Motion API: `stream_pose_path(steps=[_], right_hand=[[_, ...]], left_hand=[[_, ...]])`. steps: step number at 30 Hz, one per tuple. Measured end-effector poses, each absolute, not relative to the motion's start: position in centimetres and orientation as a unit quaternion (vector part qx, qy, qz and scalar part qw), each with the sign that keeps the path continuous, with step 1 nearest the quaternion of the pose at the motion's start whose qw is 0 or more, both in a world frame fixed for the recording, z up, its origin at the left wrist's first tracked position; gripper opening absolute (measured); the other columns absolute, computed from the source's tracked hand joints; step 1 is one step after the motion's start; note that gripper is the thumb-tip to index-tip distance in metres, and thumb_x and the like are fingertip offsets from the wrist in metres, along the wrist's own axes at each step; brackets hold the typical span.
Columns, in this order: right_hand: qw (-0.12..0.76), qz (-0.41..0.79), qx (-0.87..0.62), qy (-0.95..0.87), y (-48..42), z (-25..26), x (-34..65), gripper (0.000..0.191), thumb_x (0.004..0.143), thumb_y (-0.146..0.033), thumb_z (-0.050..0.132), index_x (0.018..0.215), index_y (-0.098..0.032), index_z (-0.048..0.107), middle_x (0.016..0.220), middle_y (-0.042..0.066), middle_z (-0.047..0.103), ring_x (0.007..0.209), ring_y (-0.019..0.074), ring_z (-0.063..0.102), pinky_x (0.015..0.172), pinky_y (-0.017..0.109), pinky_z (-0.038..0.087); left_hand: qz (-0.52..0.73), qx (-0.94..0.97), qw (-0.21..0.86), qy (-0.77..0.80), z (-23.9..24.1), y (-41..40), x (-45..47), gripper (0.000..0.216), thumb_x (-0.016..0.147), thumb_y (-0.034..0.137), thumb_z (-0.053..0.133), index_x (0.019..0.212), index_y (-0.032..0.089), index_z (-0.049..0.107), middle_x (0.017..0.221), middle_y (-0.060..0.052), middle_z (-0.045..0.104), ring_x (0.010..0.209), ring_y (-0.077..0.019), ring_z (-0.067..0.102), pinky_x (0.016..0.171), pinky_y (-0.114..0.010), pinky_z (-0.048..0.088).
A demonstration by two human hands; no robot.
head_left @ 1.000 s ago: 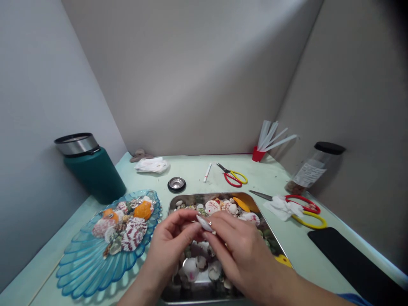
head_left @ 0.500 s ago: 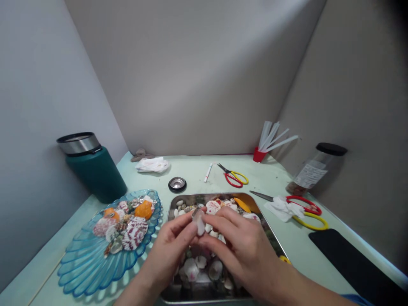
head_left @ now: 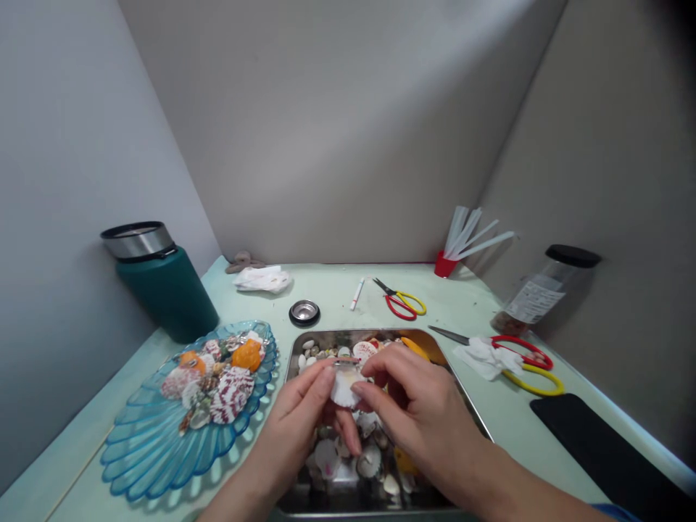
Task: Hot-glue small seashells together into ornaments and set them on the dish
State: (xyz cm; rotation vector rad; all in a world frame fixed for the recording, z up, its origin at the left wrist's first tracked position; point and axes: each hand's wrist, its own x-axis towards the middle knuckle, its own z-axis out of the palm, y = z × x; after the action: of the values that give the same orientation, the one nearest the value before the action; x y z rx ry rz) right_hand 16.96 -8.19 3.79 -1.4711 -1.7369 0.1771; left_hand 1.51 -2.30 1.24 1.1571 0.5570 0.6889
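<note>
A small white fan-shaped shell is held over the tray between both hands. My left hand grips its left edge, with the thumb on the front and the other fingers behind and below. At the right edge, the thumb and bent index finger of my right hand pinch the shell. A thin shiny strip runs along its upper edge; what it is made of I cannot tell. Beneath lies a metal tray of loose shells, partly covered by my hands.
On the left, a blue scalloped dish bears shells near a green bottle. Behind the tray are a round lid, a white pen and scissors. Larger scissors, tissue, a jar and a black slab lie rightward.
The shell has turned from a narrow side view to show its broad face. My right hand's fingers have curled in closer, and a left finger now extends below the shell.
</note>
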Motion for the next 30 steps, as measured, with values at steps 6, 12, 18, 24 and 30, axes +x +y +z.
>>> stream_pose_path(steps=[6,12,18,24,30], right_hand=[[0.403,0.098,-0.6,-0.683,-8.04,3.85,16.87,0.009,0.082,-0.019,0.058,0.074,-0.017,0.056,0.07,0.0,0.054,0.065,0.0139,0.05,0.06,0.026,0.036],[0.414,0.112,-0.587,-0.687,-8.25,3.91,16.98,0.011,0.084,-0.018,0.056,0.074,-0.017,0.056,0.071,0.0,0.054,0.065,0.0136,0.05,0.06,0.026,0.036],[0.416,0.136,-0.581,-0.686,-8.22,3.91,16.89,0.012,0.084,-0.016,0.056,0.072,-0.018,0.056,0.071,0.0,0.054,0.066,0.0131,0.051,0.062,0.026,0.036],[0.417,0.147,-0.586,-0.679,-8.16,3.75,16.72,0.012,0.083,-0.017,0.057,0.071,-0.018,0.057,0.069,-0.001,0.054,0.063,0.0127,0.051,0.06,0.026,0.036],[0.414,0.165,-0.583,-0.679,-8.2,3.83,16.71,0.013,0.083,-0.014,0.057,0.071,-0.018,0.058,0.07,-0.001,0.056,0.064,0.0123,0.053,0.061,0.026,0.037]], left_hand=[[0.309,0.561,0.722,0.262,1.23,-2.46,1.48,0.029,0.092,0.04,0.04,0.087,0.016,0.056,0.053,-0.002,0.066,0.051,-0.0165,0.061,0.058,-0.027,0.044],[0.312,0.595,0.686,0.278,1.43,-2.53,1.44,0.032,0.094,0.038,0.037,0.098,0.014,0.058,0.052,-0.002,0.067,0.052,-0.0179,0.062,0.061,-0.028,0.046],[0.324,0.614,0.663,0.28,1.15,-2.53,1.36,0.031,0.092,0.036,0.041,0.109,0.014,0.056,0.05,0.002,0.063,0.048,-0.0161,0.061,0.058,-0.027,0.047],[0.337,0.622,0.654,0.266,0.85,-2.58,1.51,0.02,0.089,0.031,0.049,0.101,0.017,0.057,0.064,0.003,0.062,0.047,-0.0112,0.061,0.053,-0.022,0.045],[0.345,0.612,0.656,0.276,0.91,-2.33,1.6,0.019,0.089,0.032,0.048,0.097,0.016,0.057,0.059,0.004,0.059,0.046,-0.0113,0.06,0.052,-0.022,0.045]])
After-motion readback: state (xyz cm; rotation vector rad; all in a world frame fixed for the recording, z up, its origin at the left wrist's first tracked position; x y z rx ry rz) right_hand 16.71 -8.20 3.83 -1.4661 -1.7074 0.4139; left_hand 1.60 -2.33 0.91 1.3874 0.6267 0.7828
